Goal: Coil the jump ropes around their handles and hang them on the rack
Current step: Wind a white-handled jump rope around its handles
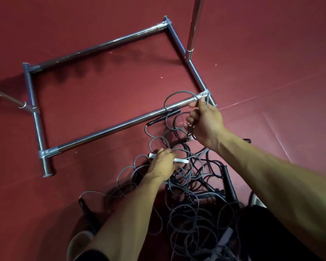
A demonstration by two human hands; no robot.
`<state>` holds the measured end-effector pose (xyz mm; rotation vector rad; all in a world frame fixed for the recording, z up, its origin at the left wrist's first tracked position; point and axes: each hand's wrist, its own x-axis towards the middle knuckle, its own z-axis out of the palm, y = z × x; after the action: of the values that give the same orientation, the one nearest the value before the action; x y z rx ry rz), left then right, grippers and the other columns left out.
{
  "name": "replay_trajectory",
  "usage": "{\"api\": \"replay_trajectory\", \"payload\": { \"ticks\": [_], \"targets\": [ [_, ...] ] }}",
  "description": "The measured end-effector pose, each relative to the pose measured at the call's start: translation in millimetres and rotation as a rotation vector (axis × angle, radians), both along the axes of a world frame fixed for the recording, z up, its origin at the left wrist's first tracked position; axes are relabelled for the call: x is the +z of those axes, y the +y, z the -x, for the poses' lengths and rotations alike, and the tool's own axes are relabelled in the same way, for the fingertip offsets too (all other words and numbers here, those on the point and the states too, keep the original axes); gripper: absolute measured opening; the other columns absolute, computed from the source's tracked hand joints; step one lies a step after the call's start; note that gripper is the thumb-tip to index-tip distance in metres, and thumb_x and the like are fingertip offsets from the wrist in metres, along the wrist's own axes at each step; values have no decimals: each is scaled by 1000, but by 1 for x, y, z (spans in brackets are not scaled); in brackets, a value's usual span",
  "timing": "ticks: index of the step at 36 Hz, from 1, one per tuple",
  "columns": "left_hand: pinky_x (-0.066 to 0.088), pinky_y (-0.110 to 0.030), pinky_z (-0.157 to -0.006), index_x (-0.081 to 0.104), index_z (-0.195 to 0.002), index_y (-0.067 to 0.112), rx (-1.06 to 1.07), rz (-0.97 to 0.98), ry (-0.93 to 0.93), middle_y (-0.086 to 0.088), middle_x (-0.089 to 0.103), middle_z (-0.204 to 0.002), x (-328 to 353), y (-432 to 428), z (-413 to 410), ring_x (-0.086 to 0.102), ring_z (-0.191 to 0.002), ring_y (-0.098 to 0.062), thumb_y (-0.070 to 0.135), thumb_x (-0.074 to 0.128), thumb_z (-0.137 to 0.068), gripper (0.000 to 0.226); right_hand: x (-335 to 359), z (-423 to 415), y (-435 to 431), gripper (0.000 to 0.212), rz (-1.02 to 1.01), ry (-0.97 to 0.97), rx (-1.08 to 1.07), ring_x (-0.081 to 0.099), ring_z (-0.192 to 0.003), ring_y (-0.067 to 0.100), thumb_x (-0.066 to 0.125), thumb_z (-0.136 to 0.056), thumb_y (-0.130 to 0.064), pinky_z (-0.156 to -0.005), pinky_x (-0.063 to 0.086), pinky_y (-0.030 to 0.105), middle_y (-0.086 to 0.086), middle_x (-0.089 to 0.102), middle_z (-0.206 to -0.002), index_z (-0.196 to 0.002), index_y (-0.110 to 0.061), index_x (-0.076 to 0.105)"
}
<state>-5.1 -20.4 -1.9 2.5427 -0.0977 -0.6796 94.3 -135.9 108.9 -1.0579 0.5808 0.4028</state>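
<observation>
Grey rope (177, 92) curling in springy loops between both hands, low over red floor (102, 87), just in front of rack (109, 127) near bar. White handle (183, 161) lying sideways in left hand (162, 166), fingers wrapping round it. Right hand (205, 119) pinching rope higher up, beside rack corner. Other ropes lying in messy pile (192, 204) under arms.

Winding well, likely: keeping rope tight, laying each turn next to last one, pulling slowly from pile so knots are not catching.
</observation>
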Motion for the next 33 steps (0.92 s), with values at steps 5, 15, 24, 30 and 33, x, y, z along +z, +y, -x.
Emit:
{"api": "replay_trajectory", "payload": {
  "ticks": [5,15,24,30,33],
  "targets": [
    [36,-39,-98,61,-118,6,-137,-195,-21,-6,45,-136,-8,-7,-5,38,-124,-30,19,53,-95,27,-11,-6,-8,35,-70,70,-62,32,-48,12,32,-107,-37,-54,39,24,-3,27,-56,-87,-14,50],
    [34,-31,-86,65,-94,15,148,109,-110,0,55,-95,49,13,-13,50,-99,-28,28,65,-90,13,47,-16,-9,36,-1,-9,71,33,-50,13,32,-107,-32,-56,36,28,0,29,-56,-82,-12,50],
    [36,-35,-79,58,-86,11,87,55,-286,-4,61,-88,206,57,4,52,-84,-26,29,54,-97,21,197,-7,-3,37,5,-187,148,37,-48,14,31,-107,-33,-58,48,30,-4,34,-48,-82,-15,51],
    [46,-25,-56,42,-89,10,572,552,-345,-5,54,-67,312,48,19,57,-53,-13,12,46,-101,12,298,22,14,37,-78,-313,196,36,-48,14,32,-107,-33,-61,47,30,-3,35,-47,-81,-14,51],
    [44,-25,-49,37,-107,18,703,670,-423,-4,46,-68,353,49,28,43,-51,-14,9,47,-99,16,340,39,22,38,-106,-367,212,36,-47,14,32,-107,-33,-62,47,31,-2,35,-47,-81,-13,51]
  ]
}}
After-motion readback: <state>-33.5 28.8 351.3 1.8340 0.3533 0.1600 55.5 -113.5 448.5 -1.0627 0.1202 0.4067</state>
